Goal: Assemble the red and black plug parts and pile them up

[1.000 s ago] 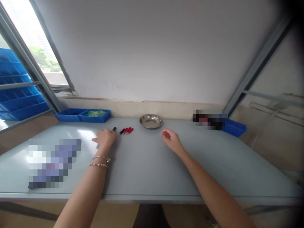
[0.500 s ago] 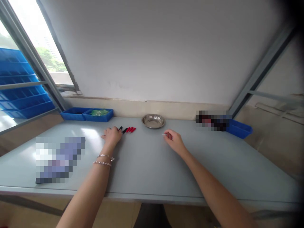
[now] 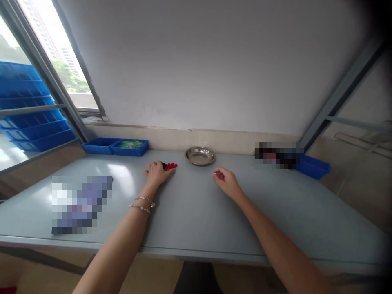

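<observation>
My left hand rests on the table beside a row of small sleeve-like pieces. Its thumb stretches out to the right and its fingers are apart. Next to the palm lie a few red pieces, side by side. Black pieces adjoin them, partly covered by the hand. My right hand is closed, just above the table or resting on it. A thin, shiny tip sticks out of its fingers, too small to name. Behind and between the hands stands a round steel dish.
Two blue bins stand at the back left, one with green material inside. Another blue bin is at the back right, beside a blurred dark object. A blurred bluish item lies on the left. Blue crates are stacked beyond the frame.
My left hand has moved right, and the black pieces now lie closer against the red ones. My right hand has kept its closed grip. The view has shifted slightly.
</observation>
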`<control>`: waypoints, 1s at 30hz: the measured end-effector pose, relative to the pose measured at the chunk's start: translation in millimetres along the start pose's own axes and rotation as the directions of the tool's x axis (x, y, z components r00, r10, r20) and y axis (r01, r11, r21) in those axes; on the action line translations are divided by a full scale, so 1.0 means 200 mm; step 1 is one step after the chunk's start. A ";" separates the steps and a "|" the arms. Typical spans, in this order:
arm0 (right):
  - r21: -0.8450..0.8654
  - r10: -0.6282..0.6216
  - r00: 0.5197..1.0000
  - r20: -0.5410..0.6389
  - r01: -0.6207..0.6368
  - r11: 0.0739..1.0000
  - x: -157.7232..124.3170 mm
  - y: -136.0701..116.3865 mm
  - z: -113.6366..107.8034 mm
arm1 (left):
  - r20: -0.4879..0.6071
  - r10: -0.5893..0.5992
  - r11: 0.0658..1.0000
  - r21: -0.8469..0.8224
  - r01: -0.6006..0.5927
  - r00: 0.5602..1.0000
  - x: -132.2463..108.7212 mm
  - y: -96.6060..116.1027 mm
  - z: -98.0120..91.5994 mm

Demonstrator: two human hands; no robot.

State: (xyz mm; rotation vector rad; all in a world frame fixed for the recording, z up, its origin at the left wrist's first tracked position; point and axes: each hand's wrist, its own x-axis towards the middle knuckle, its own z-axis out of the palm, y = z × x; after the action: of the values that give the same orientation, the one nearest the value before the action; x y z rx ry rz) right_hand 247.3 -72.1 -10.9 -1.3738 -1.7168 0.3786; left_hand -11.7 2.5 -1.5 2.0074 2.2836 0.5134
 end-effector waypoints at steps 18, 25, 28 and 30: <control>0.006 0.005 1.000 -0.004 -0.005 1.000 0.00 -0.02 -0.01 | 0.032 0.136 0.990 -0.048 -0.135 0.990 0.02 0.00 0.02; -0.005 0.013 1.000 0.000 -0.013 1.000 0.00 -0.02 -0.01 | 0.113 0.230 0.970 -0.104 -0.218 0.967 0.01 0.01 0.00; -0.004 0.010 1.000 0.011 -0.010 1.000 0.00 -0.02 -0.01 | 0.126 0.262 0.962 -0.110 -0.249 0.957 0.01 0.01 -0.01; -0.003 0.007 1.000 0.011 -0.007 1.000 0.00 -0.02 -0.01 | 0.125 0.277 0.958 -0.113 -0.264 0.953 0.01 0.01 -0.01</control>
State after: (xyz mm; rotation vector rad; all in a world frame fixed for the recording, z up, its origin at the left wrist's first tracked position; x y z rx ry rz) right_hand 246.2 -74.3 -6.7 -1.3825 -1.7226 0.3883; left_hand -10.4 3.4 1.1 2.2433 1.8793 0.4698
